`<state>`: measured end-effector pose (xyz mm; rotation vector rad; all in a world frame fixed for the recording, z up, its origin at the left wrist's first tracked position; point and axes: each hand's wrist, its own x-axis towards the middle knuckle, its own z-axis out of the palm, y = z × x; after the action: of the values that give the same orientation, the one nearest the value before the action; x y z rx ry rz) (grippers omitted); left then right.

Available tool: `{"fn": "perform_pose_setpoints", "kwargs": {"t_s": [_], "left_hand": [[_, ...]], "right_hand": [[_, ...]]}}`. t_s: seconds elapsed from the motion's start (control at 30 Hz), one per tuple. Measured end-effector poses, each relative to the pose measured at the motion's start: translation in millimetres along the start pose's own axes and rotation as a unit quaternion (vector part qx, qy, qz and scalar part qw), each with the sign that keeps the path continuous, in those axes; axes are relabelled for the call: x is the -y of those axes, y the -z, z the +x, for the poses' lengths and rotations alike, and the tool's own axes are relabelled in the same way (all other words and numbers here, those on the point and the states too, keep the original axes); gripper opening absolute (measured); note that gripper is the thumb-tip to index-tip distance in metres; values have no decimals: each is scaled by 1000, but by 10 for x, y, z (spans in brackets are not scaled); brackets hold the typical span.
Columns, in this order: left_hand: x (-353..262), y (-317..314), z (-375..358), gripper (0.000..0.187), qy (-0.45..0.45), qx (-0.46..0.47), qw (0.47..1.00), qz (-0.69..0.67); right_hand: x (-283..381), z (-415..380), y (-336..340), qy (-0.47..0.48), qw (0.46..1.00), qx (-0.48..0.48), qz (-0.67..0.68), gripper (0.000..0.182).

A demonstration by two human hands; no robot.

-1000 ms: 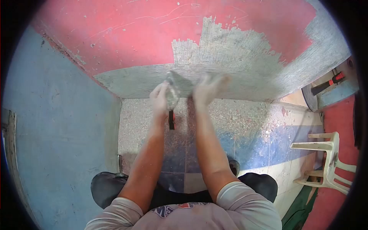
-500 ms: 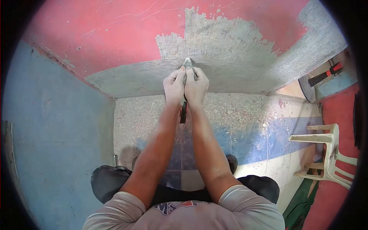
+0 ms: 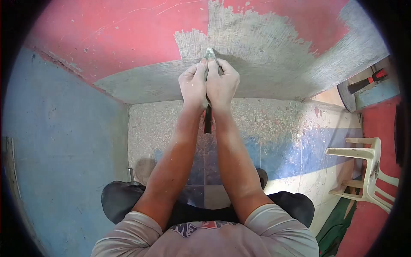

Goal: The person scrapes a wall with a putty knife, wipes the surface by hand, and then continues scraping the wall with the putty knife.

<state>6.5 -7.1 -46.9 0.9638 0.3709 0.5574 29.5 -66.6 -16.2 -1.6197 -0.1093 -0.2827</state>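
Observation:
Side by side, my left hand [image 3: 192,85] and my right hand [image 3: 222,85] are closed around a scraper [image 3: 209,53], both thumbs pressed along its blade. The whitish blade tip points away from me and meets the wall [image 3: 252,38] at the lower edge of a bare grey patch. Below my wrists the black and red handle end sticks out. Most of the handle is hidden between my palms. Pink paint [image 3: 128,43] still covers the wall to the left and above the patch. Pale dust coats both hands.
Paint flakes lie scattered over the tiled floor [image 3: 274,141]. A blue wall [image 3: 64,141] stands on the left. At the right are a white plastic chair [image 3: 371,167] and a tool with a black and red handle [image 3: 368,82] beside a round dish-like object [image 3: 346,97].
Both hands have moved up the wall with the scraper, its tip going from the grey band's upper edge into the bare patch. The view has shifted slightly.

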Motion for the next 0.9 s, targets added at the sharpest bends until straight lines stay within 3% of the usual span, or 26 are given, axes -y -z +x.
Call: {"fn": "perform_pose_setpoints", "kwargs": {"t_s": [0.1, 0.17, 0.23, 0.27, 0.37, 0.47, 0.57, 0.8, 0.9], "left_hand": [[82, -2, -7, 24, -14, -18, 1000, 4], [213, 69, 21, 24, -6, -46, 998, 34], [79, 43, 42, 23, -12, -8, 999, 35], [34, 48, 41, 22, -11, 10, 999, 37], [-26, -67, -23, 22, -16, 2, 1000, -16], [90, -53, -60, 27, 17, -44, 999, 15], [39, -33, -4, 26, -5, -6, 1000, 24], [187, -43, -43, 25, 26, -48, 998, 16], [68, -58, -39, 23, 13, -11, 999, 50]], "right_hand": [[-109, -53, 6, 27, 999, -4, -19, 27], [-168, -86, 8, -6, 1000, 2, -24, 30], [-44, -69, 40, -33, 999, 23, -30, 30], [-40, -17, 17, 20, 1000, 4, -9, 29], [-27, 0, 28, 2, 1000, 2, -7, 28], [-167, -59, 27, -9, 1000, -3, -8, 29], [-145, 2, 37, -9, 1000, 8, -18, 28], [-208, -77, 77, -21, 999, -14, -34, 28], [-181, 10, 87, -7, 1000, 2, -28, 28]]}}
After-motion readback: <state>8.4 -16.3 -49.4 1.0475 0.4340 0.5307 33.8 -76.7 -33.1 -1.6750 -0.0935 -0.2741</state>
